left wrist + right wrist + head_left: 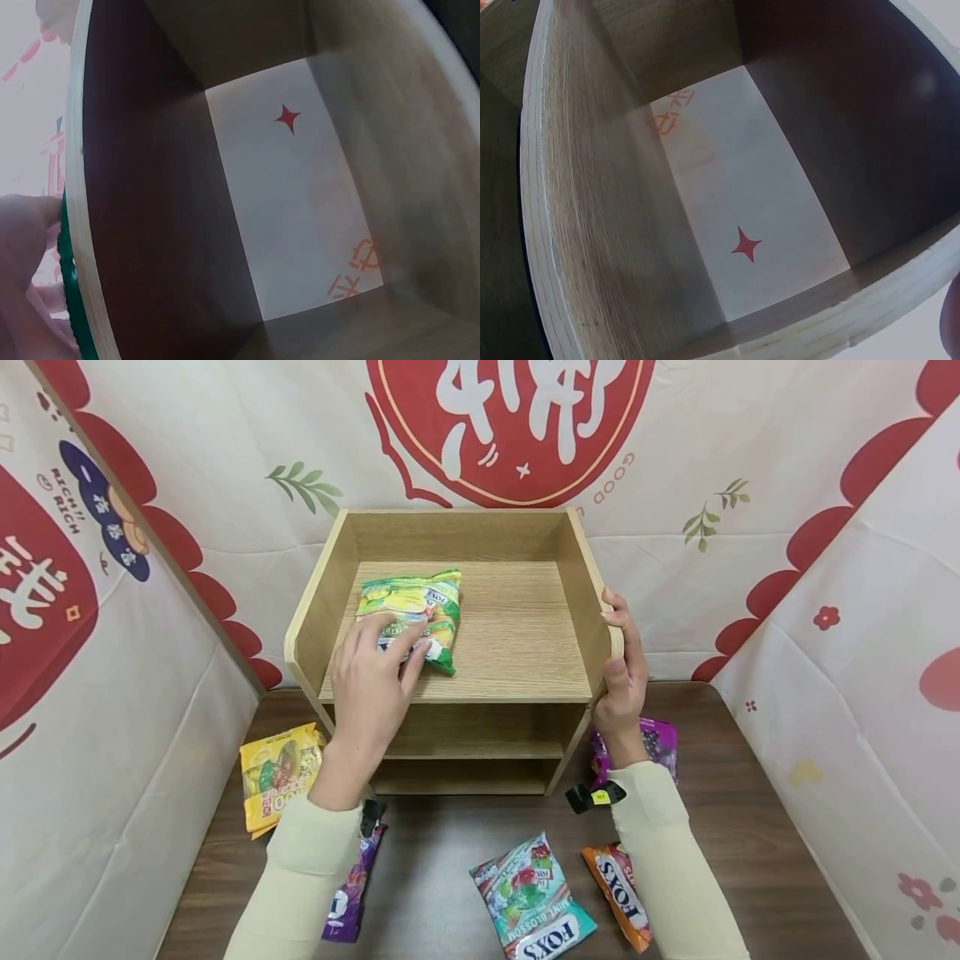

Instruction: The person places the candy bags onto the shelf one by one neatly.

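Note:
A green candy bag [442, 618] with yellow fruit printed on it lies on the top board at the left of a small wooden shelf [517, 627]. My left hand [371, 681] rests over the bag's near part, fingers spread and slightly bent across it. In the left wrist view, the bag's green edge [73, 292] shows beside my fingers [22, 240]. With my right hand [624, 672] I hold the rounded front edge of the shelf's right side panel, thumb and fingers around it. The right wrist view looks into a lower compartment [780, 180].
A yellow candy bag [281, 777] lies left of the shelf; a purple bag [660, 743] lies at its right, partly behind my wrist. Nearer are another purple bag [352, 893], a teal Fox's bag [532, 897] and an orange Fox's bag [618, 893]. Printed cloth [225, 443] surrounds the table.

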Demonstrator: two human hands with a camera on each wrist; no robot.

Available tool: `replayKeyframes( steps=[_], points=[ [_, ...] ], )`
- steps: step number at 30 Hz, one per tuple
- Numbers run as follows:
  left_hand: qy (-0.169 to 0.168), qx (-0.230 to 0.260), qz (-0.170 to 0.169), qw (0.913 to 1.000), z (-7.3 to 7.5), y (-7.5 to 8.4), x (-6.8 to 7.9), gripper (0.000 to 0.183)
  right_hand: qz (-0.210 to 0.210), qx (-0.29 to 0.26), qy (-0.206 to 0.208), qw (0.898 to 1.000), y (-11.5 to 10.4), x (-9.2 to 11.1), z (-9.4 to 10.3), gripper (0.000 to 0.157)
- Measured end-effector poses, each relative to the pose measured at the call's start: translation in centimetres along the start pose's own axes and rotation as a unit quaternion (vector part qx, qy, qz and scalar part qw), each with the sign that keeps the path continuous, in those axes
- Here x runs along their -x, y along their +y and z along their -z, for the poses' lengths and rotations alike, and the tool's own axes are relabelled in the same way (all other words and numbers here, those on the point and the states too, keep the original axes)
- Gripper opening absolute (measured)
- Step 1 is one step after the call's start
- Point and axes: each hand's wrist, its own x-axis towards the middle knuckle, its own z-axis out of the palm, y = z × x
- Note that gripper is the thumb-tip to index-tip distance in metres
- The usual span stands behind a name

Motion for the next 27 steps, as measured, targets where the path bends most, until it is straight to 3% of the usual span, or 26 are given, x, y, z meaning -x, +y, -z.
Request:
replayKeyframes(
  steps=[5, 10, 27],
  points=[
    [0.012, -0.015, -0.020, 0.9996, -0.1, 0.6, 1.3, 0.021, 0.001, 0.004, 0.002, 1.000, -0.1, 0.0, -0.1, 0.066],
    [-0.006, -0.037, -0.016, 0.9992, -0.1, 0.9, 1.7, 0.022, 0.002, -0.001, 0.004, 1.000, -0.2, 0.0, -0.2, 0.064],
    [-0.100, -0.070, -0.002, 0.9925, -0.5, 0.1, 0.4, 0.035, 0.002, 0.006, 0.002, 1.000, -0.7, -0.2, -0.4, 0.066]
  ],
)
